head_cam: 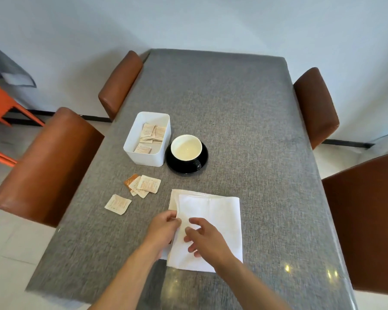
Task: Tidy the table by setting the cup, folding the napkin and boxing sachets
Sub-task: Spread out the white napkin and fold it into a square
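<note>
The white napkin (208, 229), partly folded, lies near the tabletop's (244, 113) near edge; the left hand (164, 229) pinches its left fold line between thumb and fingers, while the right hand (205, 237) rests on the cloth with fingers spread, holding nothing. Because the layers already sit slightly askew at the far-left corner, a pull with too little downward pressure could drag the stack crooked. The loose sachets (141, 186) just left of the napkin could be swept toward the left edge, away from the white box (154, 158) and the cup (186, 147) on its black saucer (203, 162).
</note>
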